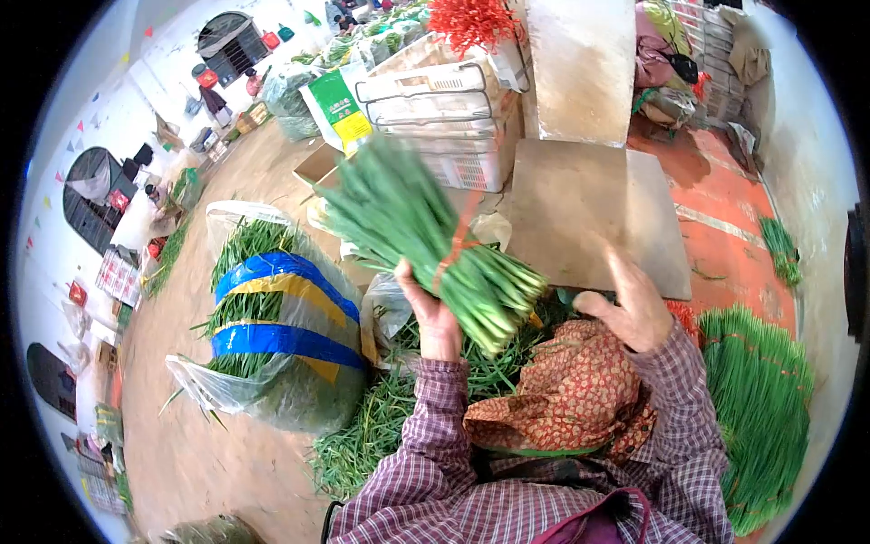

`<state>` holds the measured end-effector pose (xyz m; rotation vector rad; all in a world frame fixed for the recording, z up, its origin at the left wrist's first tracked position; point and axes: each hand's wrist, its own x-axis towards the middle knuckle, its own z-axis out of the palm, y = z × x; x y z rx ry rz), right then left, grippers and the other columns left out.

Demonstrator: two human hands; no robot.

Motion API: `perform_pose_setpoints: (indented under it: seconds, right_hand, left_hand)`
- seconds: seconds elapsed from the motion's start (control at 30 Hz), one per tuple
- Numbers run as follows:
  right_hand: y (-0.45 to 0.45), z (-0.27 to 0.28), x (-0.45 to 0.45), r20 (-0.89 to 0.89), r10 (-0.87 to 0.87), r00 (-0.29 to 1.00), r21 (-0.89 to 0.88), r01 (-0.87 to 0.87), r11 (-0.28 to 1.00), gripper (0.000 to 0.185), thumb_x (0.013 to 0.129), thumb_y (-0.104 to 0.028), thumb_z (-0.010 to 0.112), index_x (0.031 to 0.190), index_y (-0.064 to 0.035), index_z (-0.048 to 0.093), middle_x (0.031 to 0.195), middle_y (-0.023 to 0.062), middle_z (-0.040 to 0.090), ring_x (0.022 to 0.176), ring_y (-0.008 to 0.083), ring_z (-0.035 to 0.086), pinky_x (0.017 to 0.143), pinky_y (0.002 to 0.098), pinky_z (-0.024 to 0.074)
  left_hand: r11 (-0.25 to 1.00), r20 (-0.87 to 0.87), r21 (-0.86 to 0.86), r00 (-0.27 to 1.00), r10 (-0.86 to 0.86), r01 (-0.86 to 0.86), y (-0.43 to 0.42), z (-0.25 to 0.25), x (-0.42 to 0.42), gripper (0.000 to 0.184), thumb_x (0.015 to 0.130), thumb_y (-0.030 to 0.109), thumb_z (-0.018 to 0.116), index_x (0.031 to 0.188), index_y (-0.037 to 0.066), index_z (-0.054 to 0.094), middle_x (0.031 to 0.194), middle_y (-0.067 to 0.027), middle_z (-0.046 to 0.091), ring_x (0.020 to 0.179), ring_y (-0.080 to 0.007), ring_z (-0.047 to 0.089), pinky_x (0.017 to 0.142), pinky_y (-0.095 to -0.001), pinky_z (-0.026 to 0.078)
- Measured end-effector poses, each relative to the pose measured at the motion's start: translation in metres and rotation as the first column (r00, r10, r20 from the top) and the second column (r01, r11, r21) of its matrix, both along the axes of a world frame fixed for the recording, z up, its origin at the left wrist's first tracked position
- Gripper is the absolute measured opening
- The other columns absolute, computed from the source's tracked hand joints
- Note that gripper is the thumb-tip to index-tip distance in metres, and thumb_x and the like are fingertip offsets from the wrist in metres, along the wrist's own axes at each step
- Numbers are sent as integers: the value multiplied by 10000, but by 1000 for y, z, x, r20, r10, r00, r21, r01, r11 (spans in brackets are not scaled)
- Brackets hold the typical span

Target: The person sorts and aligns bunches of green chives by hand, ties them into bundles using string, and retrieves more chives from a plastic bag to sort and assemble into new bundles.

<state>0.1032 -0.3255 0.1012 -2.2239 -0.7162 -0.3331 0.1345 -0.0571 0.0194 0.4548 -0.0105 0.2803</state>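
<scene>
My left hand (428, 313) is wrapped round the underside of a thick bundle of chives (426, 236). A red tie circles the bundle near its pale cut ends, which point down and to the right. The leafy end is smeared by motion. My right hand (630, 308) is off to the right of the bundle, apart from it, with its fingers stretched out and nothing in them. Under it, a red flowered cloth (571, 385) covers my lap. Loose green leaves (385, 435) lie on the floor by my left forearm.
A flat board (589, 213) lies ahead. Tied chive bundles (757, 399) stand close at right. A plastic bag of greens (317, 390) with blue and yellow tape sits at left. White crates (444, 122) hold red ties (471, 23) on top. Other people are in the background.
</scene>
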Motion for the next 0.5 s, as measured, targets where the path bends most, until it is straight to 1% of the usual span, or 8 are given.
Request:
perform_pose_setpoints:
  seconds: [0.07, 0.13, 0.2, 0.23, 0.27, 0.37, 0.4, 0.5]
  right_hand:
    - [23, 11, 15, -22, 92, 996, -4, -92, 996, 957, 795, -605, 633, 1415, 32, 277, 1320, 282, 463, 1262, 395, 437, 1053, 446, 359]
    - [41, 9, 23, -52, 177, 983, -10, -178, 984, 1012, 781, -619, 643, 1432, 37, 230, 1344, 293, 436, 1287, 394, 415, 1078, 442, 337]
    - [56, -9, 32, -113, 445, 888, 236, -411, 880, 1125, 709, -620, 715, 1450, 27, 170, 1383, 290, 390, 1296, 397, 400, 1087, 444, 322]
    - [57, -31, 29, -196, 388, 900, 191, -354, 916, 1224, 635, -616, 773, 1458, 23, 133, 1398, 273, 373, 1313, 378, 378, 1091, 442, 314]
    - [59, -42, 25, -223, 366, 904, 237, -314, 920, 1262, 606, -617, 791, 1462, 20, 119, 1411, 258, 361, 1318, 374, 368, 1084, 445, 322]
    - [53, -56, 14, -275, 351, 895, 298, -267, 916, 1199, 642, -532, 814, 1461, 18, 132, 1397, 234, 383, 1309, 348, 381, 1082, 428, 328]
    - [50, -59, 12, -347, 374, 860, 384, -233, 893, 1165, 657, -486, 813, 1461, 15, 136, 1396, 220, 385, 1304, 330, 388, 1078, 418, 332]
    - [43, -67, 12, -433, 432, 791, 563, -137, 815, 1078, 679, -408, 804, 1452, 14, 182, 1370, 196, 414, 1282, 292, 410, 1061, 399, 351]
  left_hand:
    - [996, -49, 64, 997, 63, -60, -14, 7, -5, 603, 779, 399, 678, 1241, 47, 513, 1184, -112, 594, 1052, -262, 587, 936, -436, 499]
    - [994, -21, 102, 999, 31, -29, -25, 16, -7, 538, 775, 331, 691, 1194, 28, 542, 1148, -87, 619, 1034, -246, 603, 940, -402, 495]
    - [987, -23, 158, 1000, 6, -3, -31, 21, -10, 541, 780, 321, 687, 1200, 17, 536, 1150, -96, 621, 1025, -245, 610, 940, -399, 496]
    - [995, -21, 92, 999, -38, 40, -31, 14, -4, 541, 788, 311, 679, 1211, 11, 528, 1151, -106, 622, 1017, -246, 617, 939, -397, 497]
    - [994, -26, 90, 998, -60, 62, -29, 5, 1, 545, 791, 298, 673, 1224, 5, 518, 1156, -111, 619, 1031, -247, 611, 945, -401, 493]
    - [980, -80, 184, 995, -67, 81, -38, 0, -4, 696, 766, 239, 693, 1353, 39, 376, 1259, -87, 507, 1137, -226, 517, 985, -383, 442]
    - [975, -90, 209, 994, -60, 78, -42, 6, -7, 677, 776, 226, 689, 1348, 36, 381, 1270, -94, 495, 1155, -224, 503, 995, -380, 432]
    - [916, -50, 384, 993, -104, 115, -50, 32, -14, 736, 816, 292, 706, 1388, 29, 325, 1328, -103, 456, 1206, -229, 464, 1016, -381, 407]
